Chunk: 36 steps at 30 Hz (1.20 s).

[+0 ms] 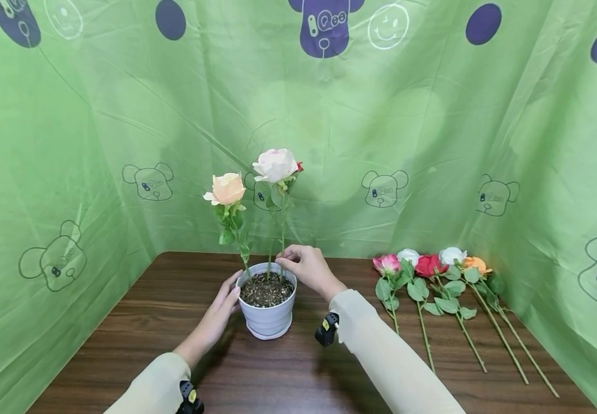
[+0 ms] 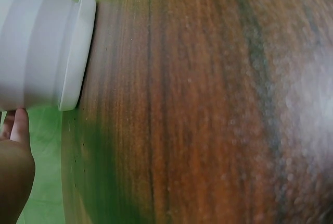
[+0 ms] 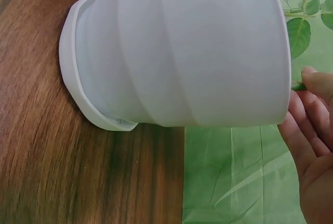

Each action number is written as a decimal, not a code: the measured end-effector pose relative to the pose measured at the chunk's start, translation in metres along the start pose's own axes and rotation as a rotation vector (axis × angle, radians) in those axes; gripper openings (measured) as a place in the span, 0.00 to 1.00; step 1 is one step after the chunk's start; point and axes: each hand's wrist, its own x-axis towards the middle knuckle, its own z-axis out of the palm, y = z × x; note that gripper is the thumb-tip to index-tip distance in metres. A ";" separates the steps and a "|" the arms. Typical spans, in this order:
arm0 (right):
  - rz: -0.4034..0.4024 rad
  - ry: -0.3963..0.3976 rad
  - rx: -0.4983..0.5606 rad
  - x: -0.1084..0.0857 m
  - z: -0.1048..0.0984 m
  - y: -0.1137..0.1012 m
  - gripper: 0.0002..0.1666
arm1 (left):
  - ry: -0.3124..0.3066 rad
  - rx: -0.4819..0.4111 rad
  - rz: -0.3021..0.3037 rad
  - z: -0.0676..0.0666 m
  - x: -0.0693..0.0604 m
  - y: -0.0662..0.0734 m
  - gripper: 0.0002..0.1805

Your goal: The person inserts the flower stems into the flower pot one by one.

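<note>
A white ribbed flowerpot [image 1: 267, 317] on a saucer [image 1: 270, 333] holds dark soil [image 1: 266, 292]. From the soil rise a peach rose [image 1: 228, 188] at the left and a pale pink rose [image 1: 275, 165]; a bit of red flower [image 1: 300, 167] shows behind the latter. My left hand [image 1: 219, 307] rests against the pot's left side, fingers mostly straight. At the right rim, my right hand [image 1: 309, 267] pinches a green stem [image 3: 297, 86] between thumb and fingers. That stem appears to lead up to the pale pink rose. Some right fingers touch the pot's rim.
On the right of the brown wooden table [image 1: 298, 379] lie several cut roses: a pink rose [image 1: 386, 264], a red rose [image 1: 430, 265], white ones and an orange rose [image 1: 477, 264], stems toward the front. A green printed curtain [image 1: 329, 126] surrounds the table's back and sides.
</note>
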 end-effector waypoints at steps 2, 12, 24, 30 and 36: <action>0.003 -0.003 0.005 0.000 0.001 0.001 0.06 | -0.003 0.003 0.003 0.000 0.000 0.000 0.27; -0.005 0.007 0.025 -0.002 0.002 0.003 0.12 | 0.004 0.004 -0.002 0.000 0.000 0.000 0.27; -0.011 -0.034 0.019 -0.010 -0.015 0.006 0.15 | 0.002 0.013 0.006 0.000 0.000 0.000 0.27; 0.007 -0.058 0.003 -0.022 -0.033 0.014 0.15 | -0.001 0.000 0.000 0.000 0.001 0.000 0.27; 0.017 -0.100 -0.033 -0.034 -0.053 0.025 0.16 | 0.002 0.004 -0.007 0.000 0.000 0.000 0.27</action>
